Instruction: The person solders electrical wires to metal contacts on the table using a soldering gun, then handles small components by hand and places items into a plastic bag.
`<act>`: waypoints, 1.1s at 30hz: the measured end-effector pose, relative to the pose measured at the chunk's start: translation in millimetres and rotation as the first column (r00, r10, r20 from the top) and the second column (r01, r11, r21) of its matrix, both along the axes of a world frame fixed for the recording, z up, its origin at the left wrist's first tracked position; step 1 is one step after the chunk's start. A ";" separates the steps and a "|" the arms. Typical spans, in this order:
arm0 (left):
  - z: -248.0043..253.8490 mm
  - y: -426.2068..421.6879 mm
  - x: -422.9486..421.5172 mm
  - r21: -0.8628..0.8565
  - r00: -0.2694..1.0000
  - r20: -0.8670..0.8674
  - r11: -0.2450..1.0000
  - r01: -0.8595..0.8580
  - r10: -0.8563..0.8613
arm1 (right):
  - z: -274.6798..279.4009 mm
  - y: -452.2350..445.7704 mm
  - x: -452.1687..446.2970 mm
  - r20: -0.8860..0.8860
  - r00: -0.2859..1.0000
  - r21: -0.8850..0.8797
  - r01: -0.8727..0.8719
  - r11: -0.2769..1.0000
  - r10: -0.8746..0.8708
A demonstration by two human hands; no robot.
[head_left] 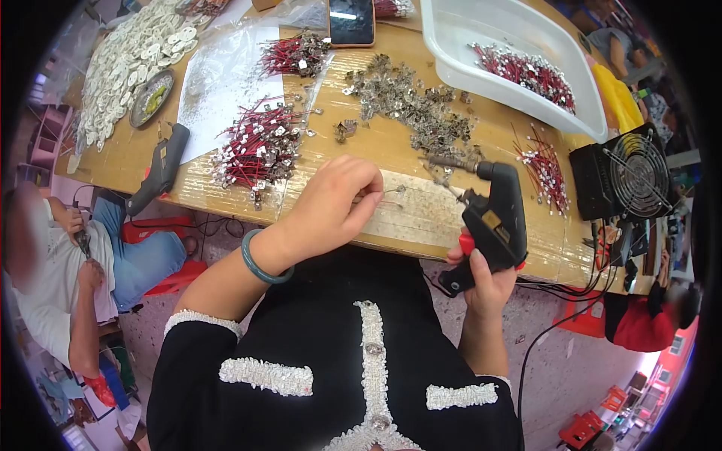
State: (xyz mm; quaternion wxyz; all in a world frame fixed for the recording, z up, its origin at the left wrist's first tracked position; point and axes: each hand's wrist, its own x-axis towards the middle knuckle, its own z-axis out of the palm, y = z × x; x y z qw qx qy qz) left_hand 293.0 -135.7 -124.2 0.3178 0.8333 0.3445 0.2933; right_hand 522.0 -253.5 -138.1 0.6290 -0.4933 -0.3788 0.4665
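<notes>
Across the cardboard-brown table (331, 139), piles of red wires (263, 143) and loose metal clips (414, 105) are lying ahead of us, with a white tub (519, 60) standing beyond on the right. Our right hand (487, 279) is gripping a black soldering gun (496, 218), its tip over the table's near edge. Our left hand (342, 199) is pinching a thin wire (387, 201), fingers closed narrowly.

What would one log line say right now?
left hand: pinching thin wire | right hand: holding black soldering gun | table: red wire bundles
</notes>
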 end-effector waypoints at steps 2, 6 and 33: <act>1.8 1.4 -0.3 -0.029 0.998 -0.060 1.000 -0.009 0.008 | -5.9 -8.0 4.4 0.092 0.996 0.055 0.014 0.998 -0.019; -3.1 2.1 5.4 0.134 0.997 -0.079 0.991 0.002 0.009 | -15.7 -20.7 15.0 0.255 0.967 -0.021 -0.007 1.000 0.012; -11.6 -1.5 9.8 0.243 0.989 -0.130 0.969 -0.033 0.067 | 4.6 -4.7 4.6 0.572 0.819 0.054 -0.101 0.993 0.052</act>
